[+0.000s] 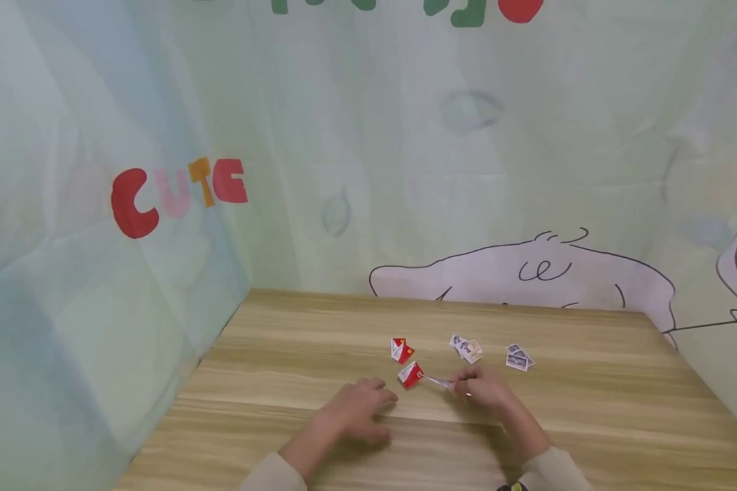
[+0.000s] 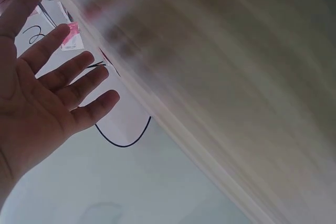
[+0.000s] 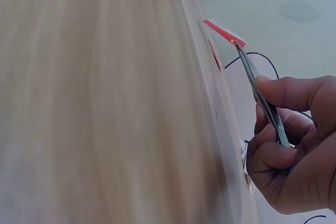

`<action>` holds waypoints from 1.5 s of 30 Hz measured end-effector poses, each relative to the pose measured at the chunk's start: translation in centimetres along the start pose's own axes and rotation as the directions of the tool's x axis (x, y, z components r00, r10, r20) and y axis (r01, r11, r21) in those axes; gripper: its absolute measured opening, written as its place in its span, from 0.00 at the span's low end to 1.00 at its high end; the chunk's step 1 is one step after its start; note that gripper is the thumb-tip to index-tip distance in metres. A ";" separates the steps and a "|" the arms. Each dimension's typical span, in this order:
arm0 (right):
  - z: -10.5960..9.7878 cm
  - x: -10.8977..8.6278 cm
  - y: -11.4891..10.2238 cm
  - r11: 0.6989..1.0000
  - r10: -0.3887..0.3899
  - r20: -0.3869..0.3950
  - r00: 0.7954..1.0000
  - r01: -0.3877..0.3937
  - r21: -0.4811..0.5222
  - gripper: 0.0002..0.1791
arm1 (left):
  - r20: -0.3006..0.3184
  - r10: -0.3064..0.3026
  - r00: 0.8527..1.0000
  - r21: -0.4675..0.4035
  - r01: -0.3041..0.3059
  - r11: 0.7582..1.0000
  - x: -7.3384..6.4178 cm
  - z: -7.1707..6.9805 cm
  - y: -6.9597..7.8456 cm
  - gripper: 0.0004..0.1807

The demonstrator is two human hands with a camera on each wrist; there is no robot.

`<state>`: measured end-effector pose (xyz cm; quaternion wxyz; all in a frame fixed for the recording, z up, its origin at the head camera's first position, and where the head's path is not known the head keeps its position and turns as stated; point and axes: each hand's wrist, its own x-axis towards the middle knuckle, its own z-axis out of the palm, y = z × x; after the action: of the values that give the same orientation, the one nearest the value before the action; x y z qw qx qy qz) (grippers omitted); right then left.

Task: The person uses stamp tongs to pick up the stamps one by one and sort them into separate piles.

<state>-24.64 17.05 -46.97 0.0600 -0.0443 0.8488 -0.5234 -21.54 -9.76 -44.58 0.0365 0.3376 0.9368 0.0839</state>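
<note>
My right hand [image 1: 480, 386] grips a pair of metal tweezers [image 3: 263, 94] between thumb and fingers. Their tips pinch the corner of a small red-and-white card [image 1: 411, 375], which in the right wrist view is lifted off the table. My left hand [image 1: 360, 410] hovers just left of that card, its fingers spread and holding nothing; the left wrist view shows its bare palm [image 2: 39, 106]. Just behind the held card lies a small pile of red-and-white cards [image 1: 401, 350].
On the wooden table [image 1: 270, 368], a group of pale picture cards [image 1: 467, 348] lies behind my right hand. Farther right is a group of dark-printed cards [image 1: 518, 357]. A printed cloth [image 1: 319, 170] hangs along the table's back and left edges.
</note>
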 end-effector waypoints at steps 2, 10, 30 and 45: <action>0.3 0.4 -0.1 1.000 -0.002 0.002 1.000 0.001 0.014 0.07 | -0.006 -0.014 1.000 -0.011 0.014 1.000 -0.1 0.1 -0.3 0.30; 1.6 1.9 -0.8 0.999 0.037 -0.028 0.999 -0.037 0.016 0.06 | -0.033 -0.062 0.998 -0.066 0.060 0.996 -0.2 -0.4 -1.8 0.32; 3.1 4.5 -1.9 0.995 0.084 -0.082 0.993 -0.079 0.061 0.08 | -0.060 -0.087 0.994 -0.099 0.081 0.992 1.2 -1.3 -4.3 0.29; 3.6 4.9 -1.5 0.992 0.115 -0.120 0.986 -0.109 0.059 0.07 | -0.033 -0.160 0.987 -0.161 0.152 0.975 1.4 -1.1 -4.7 0.29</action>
<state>-28.89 12.51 -47.48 0.0381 0.0373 0.8380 -0.5430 -25.71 -12.57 -44.35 0.0482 0.2570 0.9514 0.1624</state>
